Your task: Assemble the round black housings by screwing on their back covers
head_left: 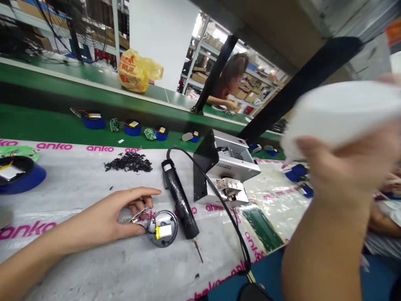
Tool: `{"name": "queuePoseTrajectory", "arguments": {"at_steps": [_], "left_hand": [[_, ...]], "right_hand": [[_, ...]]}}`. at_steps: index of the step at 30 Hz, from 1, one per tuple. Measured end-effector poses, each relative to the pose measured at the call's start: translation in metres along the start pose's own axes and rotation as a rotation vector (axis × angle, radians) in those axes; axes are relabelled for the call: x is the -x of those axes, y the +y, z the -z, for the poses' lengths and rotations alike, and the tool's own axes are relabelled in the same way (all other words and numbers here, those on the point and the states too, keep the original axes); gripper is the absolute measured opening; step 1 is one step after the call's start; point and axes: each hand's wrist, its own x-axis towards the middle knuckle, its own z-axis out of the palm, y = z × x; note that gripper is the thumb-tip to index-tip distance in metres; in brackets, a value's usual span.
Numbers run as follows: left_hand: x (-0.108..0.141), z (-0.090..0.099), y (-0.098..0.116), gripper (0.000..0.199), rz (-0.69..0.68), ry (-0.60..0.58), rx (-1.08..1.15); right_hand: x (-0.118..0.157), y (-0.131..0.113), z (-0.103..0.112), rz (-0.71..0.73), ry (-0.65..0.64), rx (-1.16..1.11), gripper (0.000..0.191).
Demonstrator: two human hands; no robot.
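Note:
My left hand (114,217) pinches a small circuit board (139,214) edge-on between thumb and fingers. Thin wires run from the board to a round dark housing (163,240), which lies on the sheet with a yellow-and-white battery (163,231) inside it. At the right, raised and blurred by motion, my right hand (341,167) is wrapped round a white squeeze bottle (341,113). The bottle is tilted, its narrow tip pointing down and left. Just right of the housing lies a black electric screwdriver (180,198), its bit toward me.
Loose black screws (128,162) lie heaped on the printed sheet (78,179). A silver screw feeder (230,167) stands behind the screwdriver's cable (219,196). Blue housings (132,128) line the green conveyor (56,125). A yellow bag (134,71) and another person (228,83) are beyond.

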Motion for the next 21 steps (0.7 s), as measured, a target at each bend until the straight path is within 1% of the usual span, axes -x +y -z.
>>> {"name": "queuePoseTrajectory", "arguments": {"at_steps": [1,2,3,5,6,7,8,9,10,11,12,13,14,15,16,18,19,21], "left_hand": [[-0.001,0.001,-0.001,0.058,0.022,-0.003,0.075],[-0.002,0.002,-0.001,0.058,0.030,-0.010,0.159],[-0.002,0.002,-0.001,0.056,0.028,-0.017,0.246],[-0.003,0.001,0.000,0.050,0.021,-0.015,0.396],[-0.003,-0.001,0.001,0.046,0.020,-0.003,0.456],[-0.004,-0.003,0.002,0.044,0.021,0.015,0.506],[-0.004,-0.005,0.004,0.042,0.023,0.032,0.551],[-0.005,-0.007,0.005,0.042,0.027,0.045,0.591],[-0.005,-0.009,0.007,0.042,0.028,0.058,0.626],[-0.005,-0.011,0.008,0.043,0.025,0.066,0.650],[-0.005,-0.013,0.010,0.043,0.018,0.076,0.661],[-0.004,-0.015,0.012,0.044,-0.003,0.089,0.659],[-0.003,-0.018,0.014,0.045,-0.039,0.107,0.649],[-0.001,-0.021,0.016,0.046,-0.072,0.124,0.638],[0.000,-0.024,0.018,0.048,-0.095,0.132,0.640],[0.003,-0.028,0.020,0.055,-0.098,0.108,0.696],[0.004,-0.029,0.020,0.062,-0.088,0.087,0.737],[0.005,-0.027,0.019,0.076,-0.089,0.065,0.802]], "right_hand": [[-0.010,0.011,0.001,0.075,-0.052,0.141,0.065],[-0.019,0.023,-0.001,0.123,-0.143,0.206,0.072],[-0.026,0.034,-0.003,0.143,-0.235,0.216,0.074],[-0.031,0.048,-0.010,0.163,-0.410,0.177,0.069],[-0.029,0.050,-0.015,0.169,-0.445,0.151,0.066],[-0.025,0.046,-0.019,0.178,-0.457,0.135,0.061],[-0.018,0.037,-0.023,0.185,-0.437,0.125,0.055],[-0.008,0.023,-0.026,0.187,-0.385,0.110,0.049],[0.003,0.006,-0.031,0.189,-0.328,0.093,0.043],[0.016,-0.014,-0.035,0.188,-0.236,0.064,0.038],[0.030,-0.035,-0.042,0.181,-0.168,-0.010,0.037],[0.045,-0.055,-0.049,0.240,-0.176,-0.091,0.036],[0.059,-0.073,-0.058,0.269,-0.222,-0.133,0.033],[0.071,-0.089,-0.068,0.256,-0.321,-0.145,0.032],[0.081,-0.101,-0.078,0.231,-0.430,-0.155,0.036],[0.096,-0.115,-0.096,0.155,-0.557,-0.184,0.032],[0.100,-0.118,-0.102,0.119,-0.584,-0.205,0.029],[0.103,-0.117,-0.109,0.093,-0.581,-0.263,0.026]]}}
